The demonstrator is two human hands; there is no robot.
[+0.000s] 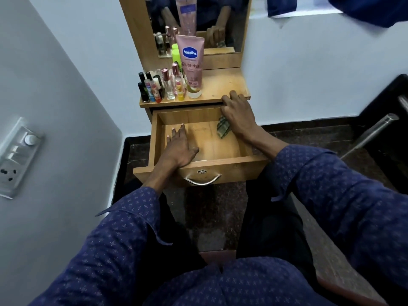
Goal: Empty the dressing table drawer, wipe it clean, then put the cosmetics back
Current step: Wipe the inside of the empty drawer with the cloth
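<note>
The wooden drawer (220,161) of the dressing table is pulled out and holds no cosmetics. My left hand (180,146) lies flat, fingers straight, on the drawer floor at its left side. My right hand (237,114) is at the drawer's back right corner, fingers curled over the tabletop edge, and it holds a crumpled greenish cloth (223,129) that hangs below the palm. On the tabletop (223,87) stand the cosmetics: a pink Vaseline tube (192,62), small perfume bottles (171,85), nail polish bottles (143,89) and lip balm sticks (154,90).
A mirror (220,23) rises behind the tabletop. A white wall with a switch panel (16,155) stands close on the left. A dark piece of furniture with metal bars (379,127) is on the right. My knees sit just under the drawer front with its metal handle (202,180).
</note>
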